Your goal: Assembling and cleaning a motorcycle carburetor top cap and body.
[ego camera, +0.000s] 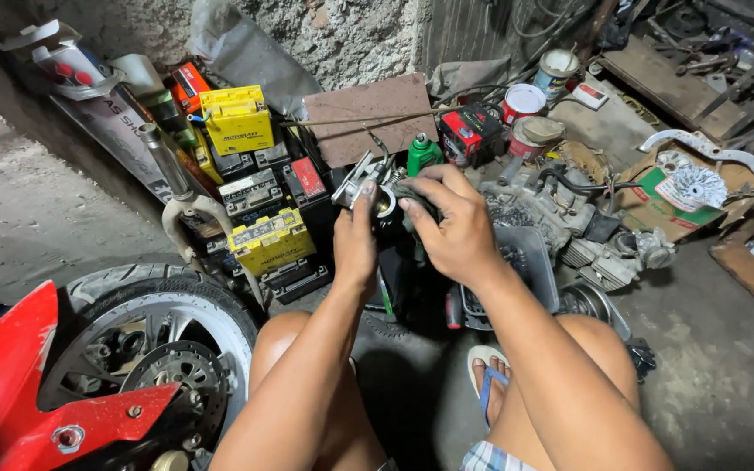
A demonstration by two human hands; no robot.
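A small metal engine part, a carburettor-like body point(366, 181) with a round opening, is held up between both hands over my knees. My left hand point(355, 244) grips it from below and the left, thumb against its side. My right hand point(448, 222) wraps over its right side together with a dark cloth or rubber piece point(412, 194). Both hands are closed around the part.
A motorcycle front wheel point(159, 349) with a red fender point(19, 392) stands at the lower left. Stacked yellow and black batteries point(259, 192) line the wall ahead. An engine block point(569, 218), cans point(525, 105), a green bottle point(423, 153) and a cardboard box point(674, 201) crowd the right.
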